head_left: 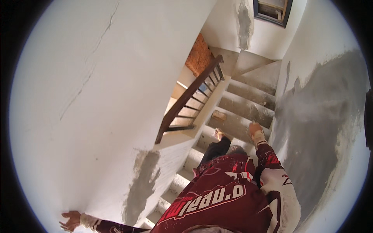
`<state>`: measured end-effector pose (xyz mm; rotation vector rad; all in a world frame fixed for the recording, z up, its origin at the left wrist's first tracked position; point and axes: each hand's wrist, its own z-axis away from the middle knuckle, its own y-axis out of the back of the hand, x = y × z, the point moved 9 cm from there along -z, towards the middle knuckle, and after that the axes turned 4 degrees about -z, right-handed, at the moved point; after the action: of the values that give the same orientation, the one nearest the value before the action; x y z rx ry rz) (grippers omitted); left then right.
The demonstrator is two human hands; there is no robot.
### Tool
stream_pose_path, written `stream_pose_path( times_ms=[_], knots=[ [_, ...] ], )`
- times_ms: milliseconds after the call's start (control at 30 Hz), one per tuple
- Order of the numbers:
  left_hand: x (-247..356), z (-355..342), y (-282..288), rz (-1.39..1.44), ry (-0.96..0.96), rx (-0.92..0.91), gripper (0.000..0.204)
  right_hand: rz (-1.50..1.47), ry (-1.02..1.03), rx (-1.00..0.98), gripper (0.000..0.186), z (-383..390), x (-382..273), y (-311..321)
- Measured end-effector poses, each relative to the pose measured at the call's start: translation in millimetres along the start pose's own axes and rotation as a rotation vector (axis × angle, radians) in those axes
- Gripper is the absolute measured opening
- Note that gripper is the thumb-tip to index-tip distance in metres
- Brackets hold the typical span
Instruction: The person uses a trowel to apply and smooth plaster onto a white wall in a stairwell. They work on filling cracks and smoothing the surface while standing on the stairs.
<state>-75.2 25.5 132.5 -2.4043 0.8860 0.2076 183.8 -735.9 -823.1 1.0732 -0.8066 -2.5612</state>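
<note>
My left hand (pixel 71 221) is stretched out at the lower left, fingers apart, beside the white wall (pixel 89 167); whether it touches the wall I cannot tell. My right hand (pixel 255 129) reaches forward over the concrete stairs (pixel 237 121), its fingers curled closed. A dark, pointed grey shape (pixel 254 112) shows just beyond those fingers; whether it is a tool in the hand or a mark on the step is unclear. Both arms wear maroon and white sleeves. One of my feet (pixel 218 134), in a sandal, is on a step ahead.
A brown handrail (pixel 190 92) with dark balusters runs along the left of the stairs. A brick-like block (pixel 219 115) lies on a step. Grey plaster patches mark the right wall (pixel 314 112) and left wall (pixel 142 182). A dark-framed window (pixel 272 18) is at the top.
</note>
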Motion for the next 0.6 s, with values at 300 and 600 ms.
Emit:
stream_pose_path(
  times_ms=[300, 600],
  knots=[
    [64.5, -3.2, 15.5, -0.159, 0.124, -0.159, 0.066, -0.23, 0.679, 0.33, 0.05, -2.8, -426.0, 160.0],
    [154.8, -10.9, 37.5, -0.012, 0.035, -0.194, 0.067, -0.334, 1.136, 0.511, 0.042, 21.0, -669.2, 296.7]
  ],
)
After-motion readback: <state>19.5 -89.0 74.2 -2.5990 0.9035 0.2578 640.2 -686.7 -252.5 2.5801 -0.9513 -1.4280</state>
